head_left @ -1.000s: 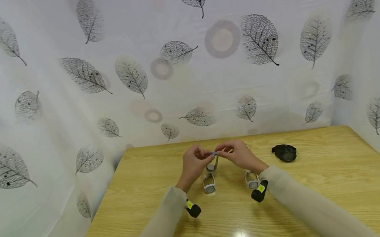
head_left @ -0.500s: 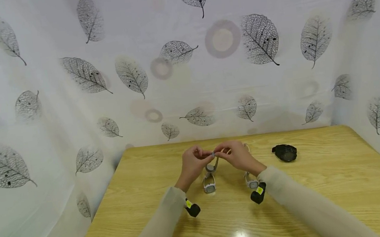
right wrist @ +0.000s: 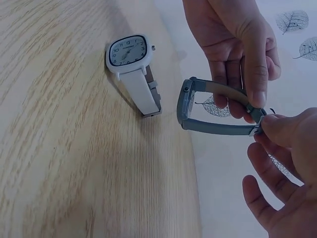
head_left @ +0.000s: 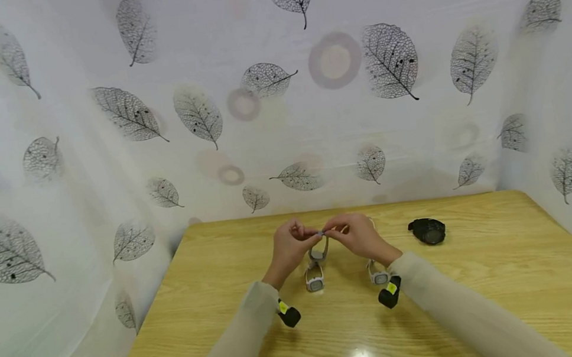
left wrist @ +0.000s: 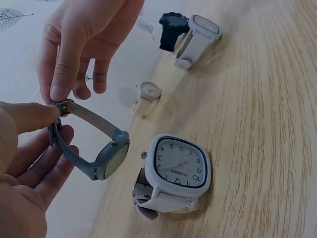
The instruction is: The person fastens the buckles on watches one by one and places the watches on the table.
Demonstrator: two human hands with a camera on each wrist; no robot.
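Observation:
Both hands hold a blue-grey wristwatch (left wrist: 113,157) above the table, its strap bent into a loop with the case hanging down. My left hand (head_left: 289,246) pinches the strap near the buckle (left wrist: 63,106) between thumb and fingers. The right hand (head_left: 357,235) pinches the same area from the other side, fingertips close to the left ones. In the right wrist view the strap ends meet at the fingertips, partly hidden by them. A white square-faced watch (left wrist: 182,166) sits on the table just below the held one.
Another white watch (head_left: 380,278) stands near the right wrist. A small pale-strapped watch (left wrist: 150,91) is farther back, mostly behind the right hand in the head view. A black watch (head_left: 428,231) lies at the right on the wooden table (head_left: 493,296). A leaf-print curtain (head_left: 279,125) hangs behind.
The held watch has turned a little, so its strap loop shows more openly from the head view. Both hands stay almost in place, fingertips still together at the strap.

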